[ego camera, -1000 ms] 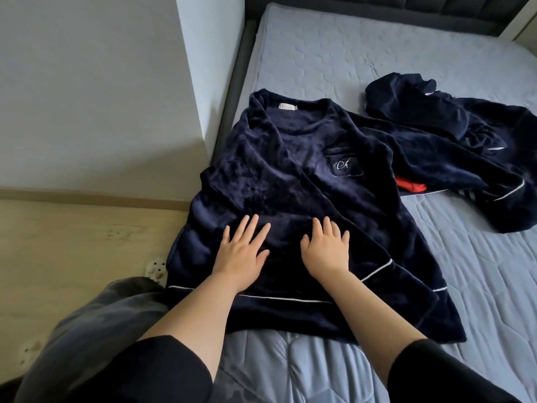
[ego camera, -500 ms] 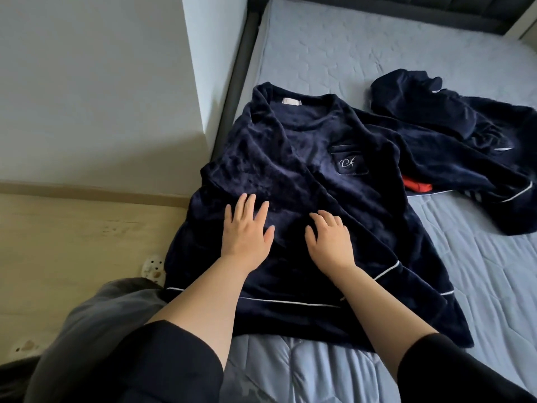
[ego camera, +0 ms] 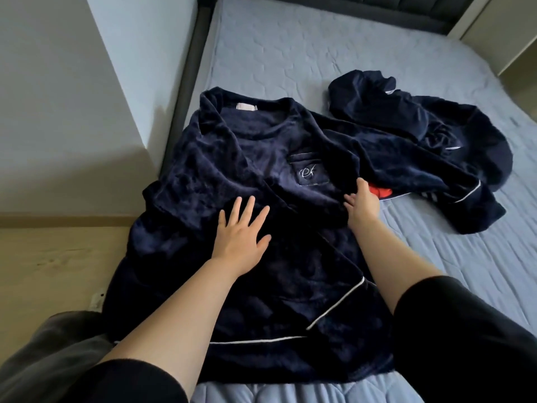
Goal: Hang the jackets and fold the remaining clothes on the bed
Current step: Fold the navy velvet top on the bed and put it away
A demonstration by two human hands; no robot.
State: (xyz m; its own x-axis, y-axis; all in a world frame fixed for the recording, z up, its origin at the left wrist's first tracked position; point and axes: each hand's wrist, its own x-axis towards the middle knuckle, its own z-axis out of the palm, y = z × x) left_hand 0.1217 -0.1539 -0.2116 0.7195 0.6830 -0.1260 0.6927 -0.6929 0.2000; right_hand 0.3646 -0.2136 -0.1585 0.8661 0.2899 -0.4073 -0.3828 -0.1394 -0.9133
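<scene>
A navy fleece top (ego camera: 261, 158) with white piping and a chest pocket lies spread on the blue mattress (ego camera: 290, 53), collar pointing away from me. My left hand (ego camera: 241, 231) rests flat on its middle, fingers spread. At the top's right edge, below the pocket, my right hand (ego camera: 361, 199) has its fingers curled around the fabric. A second navy garment (ego camera: 421, 132) lies crumpled to the right, partly over the top's right sleeve. A red item (ego camera: 380, 191) peeks out beneath it, just past my right hand.
A white wall corner (ego camera: 122, 82) juts in beside the bed's dark frame (ego camera: 189, 68) on the left. Wooden floor (ego camera: 43, 271) lies lower left, with my grey-clad leg (ego camera: 43, 359) over it. A dark headboard (ego camera: 377, 7) runs along the far end.
My right hand slid from the middle of the top out to its right edge and closed on the fabric. My left hand moved slightly forward, still flat.
</scene>
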